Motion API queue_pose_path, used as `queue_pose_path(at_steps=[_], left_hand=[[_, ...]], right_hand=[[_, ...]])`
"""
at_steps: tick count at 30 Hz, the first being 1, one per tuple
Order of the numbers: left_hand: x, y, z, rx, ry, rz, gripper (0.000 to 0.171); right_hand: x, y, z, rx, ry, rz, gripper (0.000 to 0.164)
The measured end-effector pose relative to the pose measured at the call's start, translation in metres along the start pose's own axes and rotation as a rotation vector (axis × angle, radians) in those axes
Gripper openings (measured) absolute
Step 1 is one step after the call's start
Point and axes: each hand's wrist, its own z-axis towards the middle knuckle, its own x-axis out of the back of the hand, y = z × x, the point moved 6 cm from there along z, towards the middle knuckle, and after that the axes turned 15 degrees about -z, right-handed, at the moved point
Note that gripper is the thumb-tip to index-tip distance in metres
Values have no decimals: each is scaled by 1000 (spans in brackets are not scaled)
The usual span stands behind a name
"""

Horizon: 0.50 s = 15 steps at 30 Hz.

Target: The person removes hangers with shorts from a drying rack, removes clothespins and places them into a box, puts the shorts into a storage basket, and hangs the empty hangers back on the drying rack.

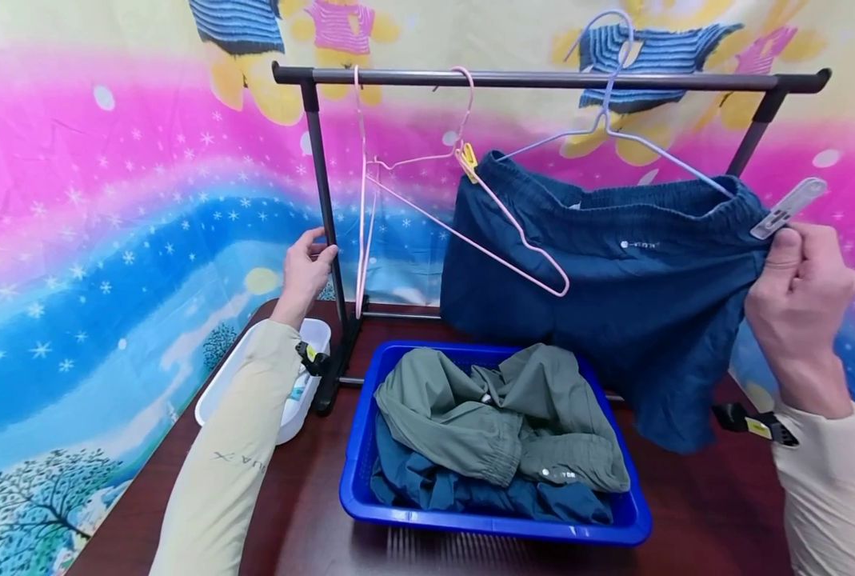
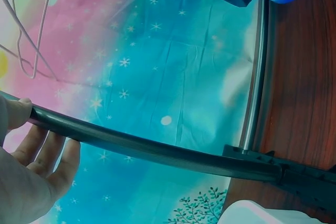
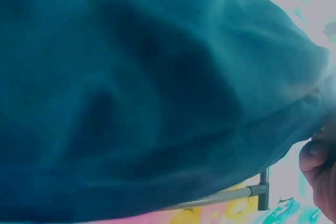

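Note:
Navy shorts (image 1: 585,264) hang on a light-blue hanger (image 1: 643,144), whose hook stands above the rail in the head view. My right hand (image 1: 805,296) pinches the waistband's right side, just below a pale clothespin (image 1: 790,210). A yellow clothespin (image 1: 468,162) is at the waistband's left side. My left hand (image 1: 306,272) holds the left post of the black clothes rack (image 1: 326,176), thumb on one side and fingers on the other in the left wrist view. The shorts' fabric (image 3: 147,98) fills most of the right wrist view.
Two pink hangers (image 1: 463,232) hang from the rail (image 1: 521,78), one overlapping the shorts. In front stands a blue basket (image 1: 499,524) with grey-green clothing (image 1: 463,416) over navy clothing. A white tub (image 1: 301,416) lies under my left forearm. A printed cloth (image 1: 146,240) covers the back.

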Motion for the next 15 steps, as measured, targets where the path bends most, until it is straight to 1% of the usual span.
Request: queue_pose_path(at_steps=[7,9,13,14,15], left_hand=[[-2,1,0,-5,-2,9,45],[-2,1,1,0,1,4,45],[-2,1,1,7,4,0,45],[-1,2,1,7,4,-1,45],[-1,2,1,7,3,0,45]], right_hand=[[14,4,-4,-73,43,30,37],[18,5,-5,-100,49,58,36],[25,11,-8,-152,-12,88,26],[27,14,-10,-180,-25,67,24],[30,16,-12,-192,-37,24,23]])
